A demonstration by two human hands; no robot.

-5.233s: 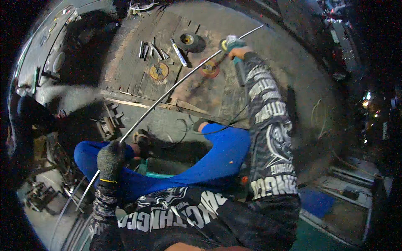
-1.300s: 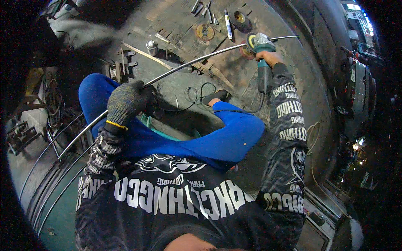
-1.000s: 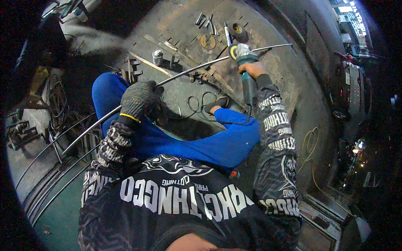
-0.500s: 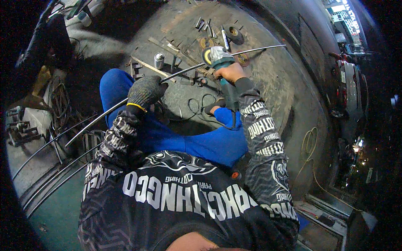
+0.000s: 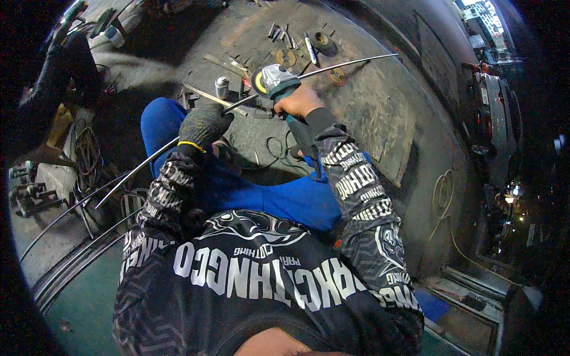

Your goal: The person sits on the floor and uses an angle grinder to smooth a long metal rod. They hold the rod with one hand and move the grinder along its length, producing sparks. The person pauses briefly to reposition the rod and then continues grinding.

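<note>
In my left hand, which wears a grey knit glove with a yellow cuff edge, a long thin metal rod is gripped. The rod runs slantwise from low on the left up to the far right. My bare right hand is closed around an angle grinder with a teal body and a grey head. Its yellowish disc is at the rod, a little to the right of my gloved hand; I cannot tell whether they touch. The grinder's rear end is partly hidden by my right sleeve.
A silver spray can stands beyond my left hand. Loose discs, a white marker-like stick and short metal pieces lie farther off. A black cord loops below the grinder. More long rods lie at the left.
The grinder and my right hand have moved left along the rod, closer to my gloved hand. My left hand still grips the rod, nearly in the same place.
</note>
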